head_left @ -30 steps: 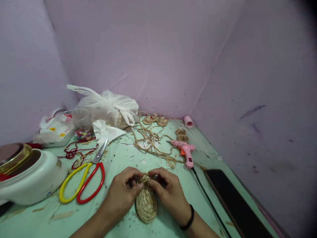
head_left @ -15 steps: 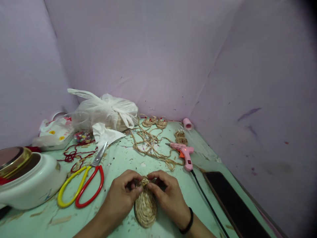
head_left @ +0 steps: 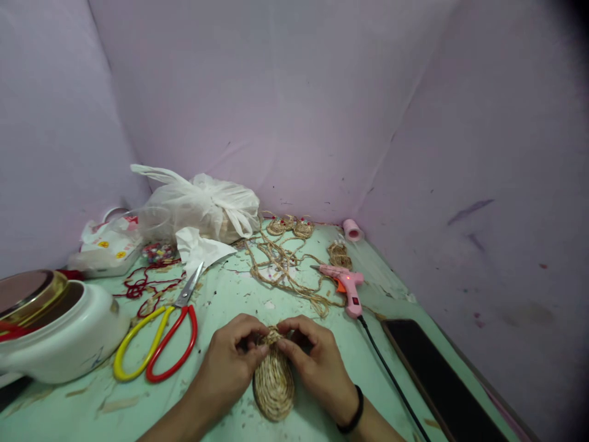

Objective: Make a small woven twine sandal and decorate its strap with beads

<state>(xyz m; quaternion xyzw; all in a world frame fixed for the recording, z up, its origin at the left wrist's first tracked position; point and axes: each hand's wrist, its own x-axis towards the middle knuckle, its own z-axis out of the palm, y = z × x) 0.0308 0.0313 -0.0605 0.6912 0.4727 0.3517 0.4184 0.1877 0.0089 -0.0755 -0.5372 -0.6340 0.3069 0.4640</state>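
A small oval of coiled straw cord (head_left: 275, 390), shaped like a miniature slipper sole, lies at the front middle of the table with its narrow end pointing away from me. My left hand (head_left: 234, 353) pinches the left side of that narrow end between thumb and fingers. On the other side, my right hand (head_left: 317, 359) grips the same end, its thumb and index finger close to the left ones. A black band circles my right wrist. The fingertips partly hide the straw between them.
Scissors (head_left: 177, 331) with yellow and red handles lie left. A pink glue gun (head_left: 347, 285), its light on, and a black phone (head_left: 437, 374) lie right. Behind are straw cord (head_left: 280, 264), decorated straw pieces (head_left: 289, 227) and a white plastic bag (head_left: 207, 202). A white pot (head_left: 69, 337) stands left.
The whole view has shifted slightly to the left, so things appear a little further right. Both hands keep their pinch on the straw piece with hardly any movement.
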